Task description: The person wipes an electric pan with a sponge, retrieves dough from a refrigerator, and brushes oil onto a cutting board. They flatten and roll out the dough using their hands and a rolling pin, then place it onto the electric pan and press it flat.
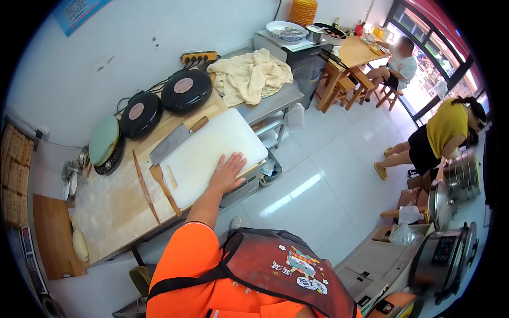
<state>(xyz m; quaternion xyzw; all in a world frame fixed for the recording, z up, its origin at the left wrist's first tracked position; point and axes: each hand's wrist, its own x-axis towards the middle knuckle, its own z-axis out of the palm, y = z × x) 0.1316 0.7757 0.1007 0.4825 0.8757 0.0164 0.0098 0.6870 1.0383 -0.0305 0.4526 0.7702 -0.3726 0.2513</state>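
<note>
My left hand (pixel 228 174) lies flat with its fingers spread on the near right part of a white cutting board (pixel 212 151). It holds nothing. Beyond it on the board's far edge rests a cleaver (pixel 172 143) with a wooden handle. A wooden paddle (pixel 164 188) and a thin rolling pin (pixel 145 185) lie left of the board on the floured worktop (pixel 106 212). My right hand does not show.
Round black electric pans (pixel 186 91) and a cream cloth (pixel 252 77) line the back of the worktop. A person in yellow (pixel 445 130) bends at the right counter; another person (pixel 400 66) sits at a wooden table (pixel 358 52). Pots (pixel 442 254) stand at lower right.
</note>
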